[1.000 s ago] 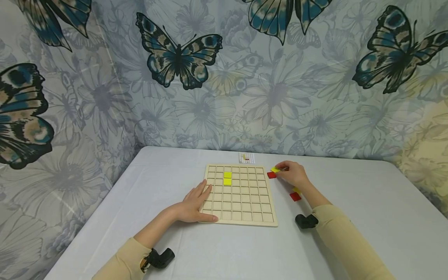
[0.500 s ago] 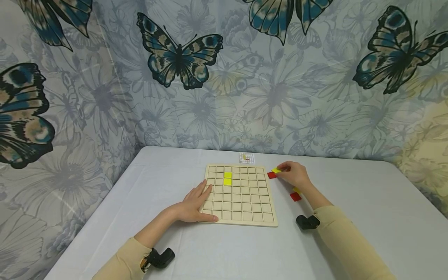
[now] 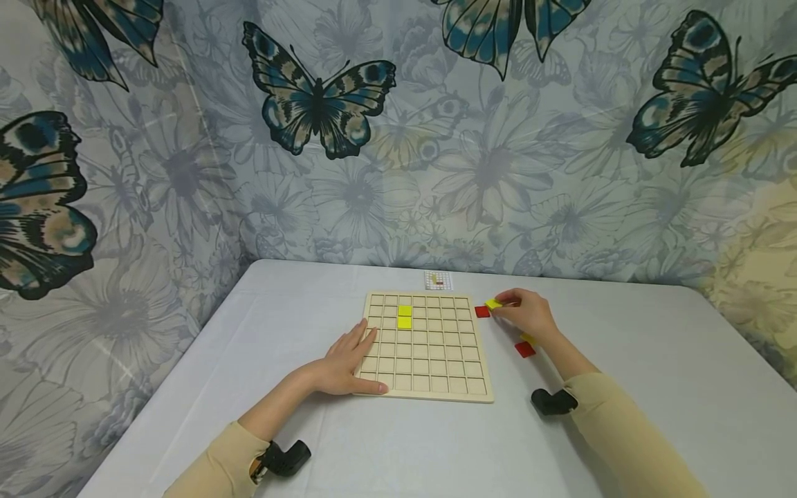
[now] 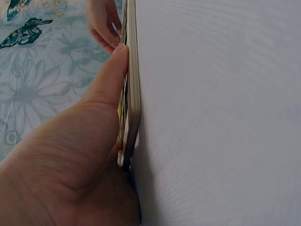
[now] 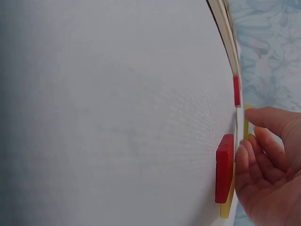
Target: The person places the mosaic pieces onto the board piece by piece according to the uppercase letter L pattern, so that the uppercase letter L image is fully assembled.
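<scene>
A pale wooden grid board [image 3: 436, 363] lies on the table, with two yellow square tiles [image 3: 405, 322] set one behind the other in its upper left cells. My left hand [image 3: 339, 366] rests on the board's near left corner, fingers spread and thumb [image 4: 106, 77] along the front edge. Beyond the board's right side, my right hand [image 3: 529, 317] pinches a yellow tile [image 3: 492, 304] between thumb and fingers. A red tile [image 3: 482, 312] lies just left of that tile. Below the right wrist are another red tile [image 3: 525, 350] and a partly hidden yellow tile [image 3: 528, 339].
A small card [image 3: 438, 280] printed with a coloured grid lies behind the board. White cloth [image 3: 299, 297] covers the table, which meets a butterfly-patterned backdrop [image 3: 386, 214] at the rear. Each wrist carries a black camera [image 3: 551, 401].
My right hand has shifted slightly to the right, and the pinched yellow tile has moved a little away from the board with it. The left hand stays put.
</scene>
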{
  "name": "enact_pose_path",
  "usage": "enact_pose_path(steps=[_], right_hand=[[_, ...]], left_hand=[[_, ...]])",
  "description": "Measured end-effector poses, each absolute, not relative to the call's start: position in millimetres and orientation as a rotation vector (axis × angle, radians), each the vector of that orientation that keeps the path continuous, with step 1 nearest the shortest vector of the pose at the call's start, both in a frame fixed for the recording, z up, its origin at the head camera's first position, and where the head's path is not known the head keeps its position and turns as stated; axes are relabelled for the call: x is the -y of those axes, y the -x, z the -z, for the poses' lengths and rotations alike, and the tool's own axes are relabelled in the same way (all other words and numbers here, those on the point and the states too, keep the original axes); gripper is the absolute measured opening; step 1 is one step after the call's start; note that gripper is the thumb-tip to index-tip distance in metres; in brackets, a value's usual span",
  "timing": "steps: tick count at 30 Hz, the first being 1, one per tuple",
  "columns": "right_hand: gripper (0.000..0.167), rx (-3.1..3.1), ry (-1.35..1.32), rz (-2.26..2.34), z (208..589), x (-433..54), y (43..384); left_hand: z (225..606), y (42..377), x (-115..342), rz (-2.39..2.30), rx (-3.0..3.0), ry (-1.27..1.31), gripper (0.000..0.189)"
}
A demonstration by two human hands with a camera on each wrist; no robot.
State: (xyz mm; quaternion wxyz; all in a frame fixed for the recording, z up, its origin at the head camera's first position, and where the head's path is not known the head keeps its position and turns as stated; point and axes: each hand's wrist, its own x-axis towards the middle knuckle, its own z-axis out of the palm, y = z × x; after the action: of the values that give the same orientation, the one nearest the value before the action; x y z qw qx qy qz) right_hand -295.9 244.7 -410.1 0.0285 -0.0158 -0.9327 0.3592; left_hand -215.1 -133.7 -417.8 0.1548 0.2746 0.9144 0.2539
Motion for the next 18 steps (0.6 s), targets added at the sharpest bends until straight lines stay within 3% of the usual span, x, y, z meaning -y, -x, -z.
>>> enact_pose_path(steps=[18], right_hand=[[0.037,2.849,0.008,-1.28,406.1,-232.8,281.3]], left_hand=[[418.4,215.6,133.6,-0.722,-2.621,-0.787,0.109]])
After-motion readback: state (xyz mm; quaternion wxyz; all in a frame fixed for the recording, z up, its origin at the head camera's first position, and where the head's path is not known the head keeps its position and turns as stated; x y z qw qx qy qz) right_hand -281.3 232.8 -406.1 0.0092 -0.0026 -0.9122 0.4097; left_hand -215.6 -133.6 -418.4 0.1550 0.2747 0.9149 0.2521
